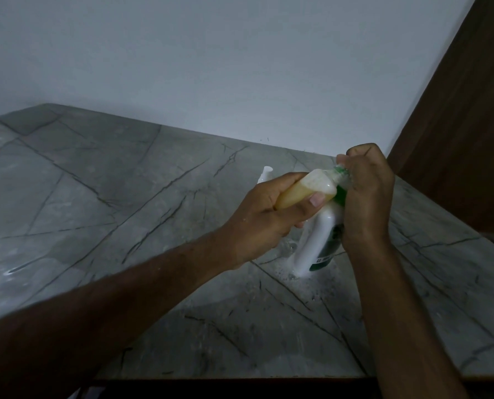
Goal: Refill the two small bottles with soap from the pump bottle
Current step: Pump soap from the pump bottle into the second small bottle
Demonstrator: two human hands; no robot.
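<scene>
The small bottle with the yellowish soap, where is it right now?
In the head view, right of centre, the small bottle lies tilted in the left hand, its neck at the right hand, just above the white pump bottle on the marble counter.

The small bottle point(306, 191) lies tilted above the pump bottle point(315, 249) on the table point(96, 182).

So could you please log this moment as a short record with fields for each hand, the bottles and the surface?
left hand: left hand grips the small bottle, tilted, neck pointing right
right hand: right hand curled round the small bottle's neck end; cap hidden
small bottle contents: yellowish liquid, partly full
pump bottle: white with green label, pump bottle stands on the counter below the hands
second small bottle: cannot tell
counter: grey marble counter, wet spots around the pump bottle's base
</scene>
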